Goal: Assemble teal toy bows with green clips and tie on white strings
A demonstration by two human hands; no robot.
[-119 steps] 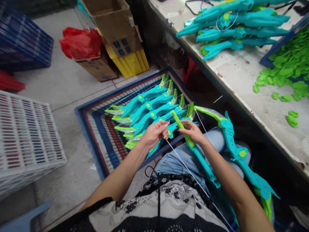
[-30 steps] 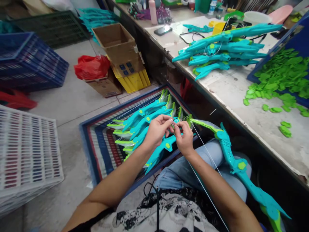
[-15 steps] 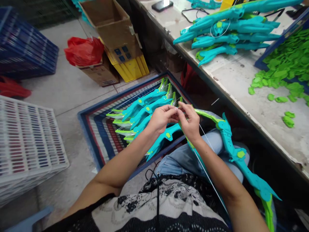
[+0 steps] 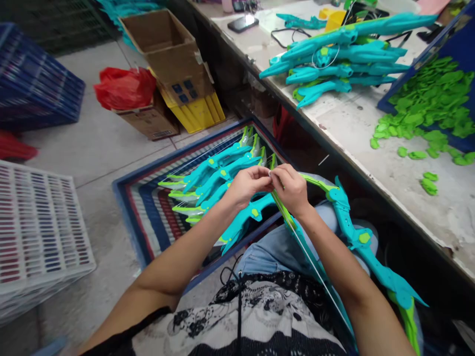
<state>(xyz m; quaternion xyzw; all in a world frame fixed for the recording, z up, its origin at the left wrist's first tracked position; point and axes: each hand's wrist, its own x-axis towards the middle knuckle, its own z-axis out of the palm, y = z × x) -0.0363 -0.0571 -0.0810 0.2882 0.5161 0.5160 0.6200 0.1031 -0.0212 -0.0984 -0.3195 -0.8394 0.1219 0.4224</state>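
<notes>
A teal and green toy bow [image 4: 349, 232] lies across my lap, its green limb tip up near my hands. My left hand [image 4: 245, 186] and my right hand [image 4: 291, 187] meet at that tip, fingertips pinched together on a thin white bowstring [image 4: 315, 269]. The string runs down from my right hand toward my body. My right hand also rests against a green limb [image 4: 282, 213]. Just beyond my hands, several finished teal bows [image 4: 218, 170] lie side by side in a blue crate [image 4: 129, 207] on the floor.
A workbench [image 4: 374, 148] at right carries a pile of teal bows [image 4: 334, 54], loose green parts [image 4: 426, 118] and a phone [image 4: 243, 23]. On the floor stand a white crate [image 4: 40, 227], blue crates [image 4: 33, 84], cardboard boxes [image 4: 166, 44] and a red bag [image 4: 124, 88].
My hands have come together at the bow tip, from apart four seconds ago to fingertips touching. The view has shifted slightly; the bow stays on my lap.
</notes>
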